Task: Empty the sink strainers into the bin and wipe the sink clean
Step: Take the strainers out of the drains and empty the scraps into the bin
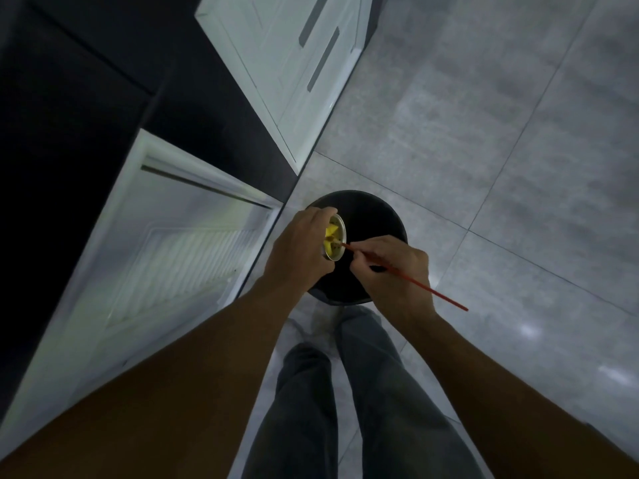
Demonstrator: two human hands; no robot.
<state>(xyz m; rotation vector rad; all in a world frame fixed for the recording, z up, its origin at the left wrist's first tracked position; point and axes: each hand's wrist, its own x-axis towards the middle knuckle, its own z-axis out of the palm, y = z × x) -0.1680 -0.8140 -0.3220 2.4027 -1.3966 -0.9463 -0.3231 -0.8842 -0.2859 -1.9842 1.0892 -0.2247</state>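
Observation:
I stand over a round black bin (370, 216) on the floor. My left hand (301, 248) grips a metal sink strainer (337, 238), tipped on its side above the bin's left part, its open mouth facing right. Yellow scraps sit inside the strainer. My right hand (394, 271) pinches a thin red stick (411, 278) like a pen. The stick's tip reaches into the strainer and touches the scraps; its other end points to the lower right.
White cabinet doors (166, 271) run along the left, with a dark countertop edge (221, 143) above them. More white cabinet fronts (287, 60) stand further back. Grey floor tiles (501, 150) spread to the right. My legs in grey trousers (345, 392) are below the bin.

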